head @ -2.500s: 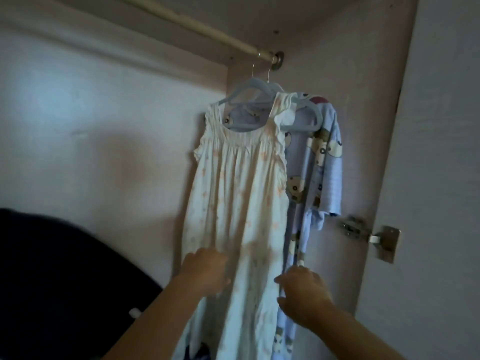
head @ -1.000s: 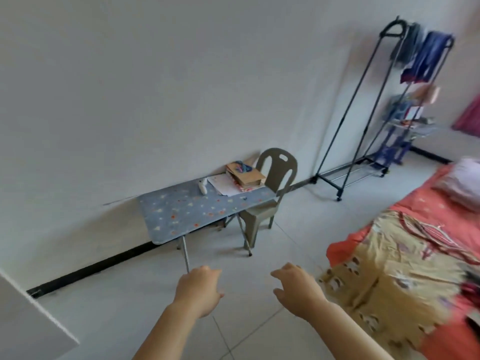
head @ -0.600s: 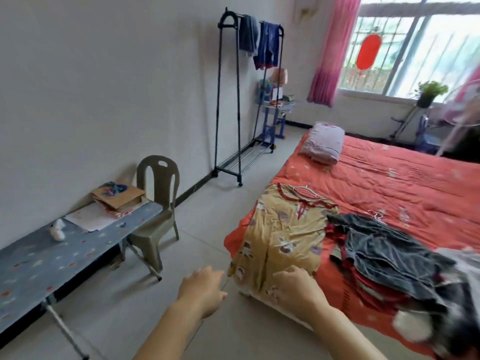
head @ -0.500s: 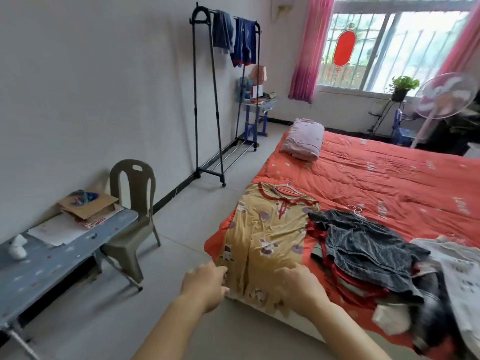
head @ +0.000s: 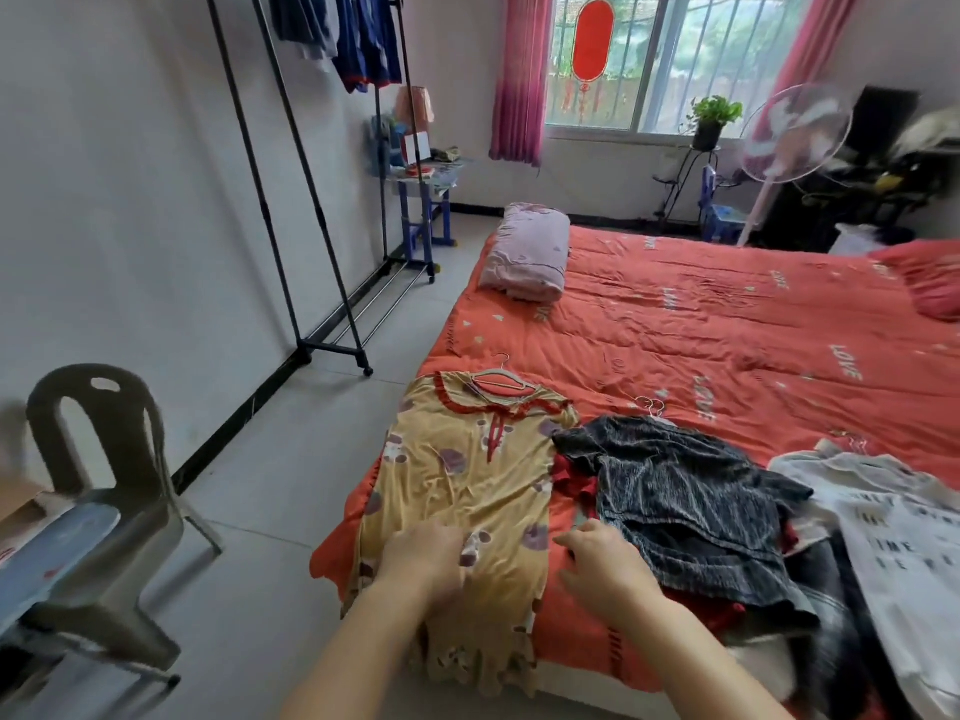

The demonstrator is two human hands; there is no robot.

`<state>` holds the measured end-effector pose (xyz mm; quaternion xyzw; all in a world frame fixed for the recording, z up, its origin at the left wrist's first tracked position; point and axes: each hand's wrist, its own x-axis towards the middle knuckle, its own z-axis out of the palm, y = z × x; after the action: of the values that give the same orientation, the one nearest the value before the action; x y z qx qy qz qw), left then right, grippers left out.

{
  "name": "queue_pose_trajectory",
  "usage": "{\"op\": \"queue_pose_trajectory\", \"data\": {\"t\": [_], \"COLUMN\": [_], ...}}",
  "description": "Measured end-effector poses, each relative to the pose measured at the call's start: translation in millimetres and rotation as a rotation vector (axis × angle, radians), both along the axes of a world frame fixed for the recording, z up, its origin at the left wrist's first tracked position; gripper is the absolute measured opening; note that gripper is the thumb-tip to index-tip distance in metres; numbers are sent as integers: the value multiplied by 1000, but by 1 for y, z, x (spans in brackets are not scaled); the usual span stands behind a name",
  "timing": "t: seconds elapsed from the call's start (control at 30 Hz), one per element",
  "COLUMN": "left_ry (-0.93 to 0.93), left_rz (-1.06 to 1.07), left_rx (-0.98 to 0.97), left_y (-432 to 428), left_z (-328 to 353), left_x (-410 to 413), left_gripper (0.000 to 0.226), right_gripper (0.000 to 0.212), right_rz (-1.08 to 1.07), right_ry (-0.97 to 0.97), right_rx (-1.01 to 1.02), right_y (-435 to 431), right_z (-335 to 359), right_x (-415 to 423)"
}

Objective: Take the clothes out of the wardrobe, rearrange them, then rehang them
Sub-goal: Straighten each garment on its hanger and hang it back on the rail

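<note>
Presently we stand at the foot corner of the bed [head: 727, 324], its red quilt printed with pale lettering. Yellow dress [head: 467, 480] lies flat on the near corner, hem hanging over the edge toward the floor, a pale hanger [head: 497, 379] in its red-trimmed neck. Our left hand [head: 423, 561] sits over the lower part of the dress, fingers curled down onto the cloth; we cannot tell whether they pinch it or only rest there. Our right hand [head: 597, 566] is just beside the dress's right edge, above the quilt, fingers loosely curled with nothing in them, the fingertips close to the dark grey garment [head: 685, 501]. That garment lies heaped on red clothing [head: 569, 478], wire hanger hooks [head: 647, 405] showing at its far end. White top with printed letters [head: 904, 558] lies further right, partly on dark cloth. Folded pink blanket [head: 527, 252] at the far left of the bed. Black garment rack [head: 291, 200] by the left wall, blue clothes [head: 369, 39] hung on it. Grey plastic chair [head: 104, 459] at near left. Standing fan [head: 795, 132] and potted plant [head: 714, 114] under the window
</note>
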<state>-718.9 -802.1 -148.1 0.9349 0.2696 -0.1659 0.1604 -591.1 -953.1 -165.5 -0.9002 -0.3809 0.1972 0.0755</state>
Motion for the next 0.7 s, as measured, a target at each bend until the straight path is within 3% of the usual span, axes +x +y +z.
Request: {"op": "queue_pose_trajectory", "data": {"t": [0.4,0.57,0.7], "left_ry": [49,79,106], "left_rz": [-68,-43,5], "left_rx": [-30,-63,-59], "left_y": [149,199,242], "left_z": [-33,-55,-83], "left_x": [145,203,259], "left_gripper": [41,30,34], "right_gripper": [39,43,37], "right_rz": [-65,-20,47], "right_ry": [70,106,141], "right_rx": [-75,-128,-147], "right_y": [135,190,244], "right_z": [-28,-51,-82], "right_x": [131,191,251]}}
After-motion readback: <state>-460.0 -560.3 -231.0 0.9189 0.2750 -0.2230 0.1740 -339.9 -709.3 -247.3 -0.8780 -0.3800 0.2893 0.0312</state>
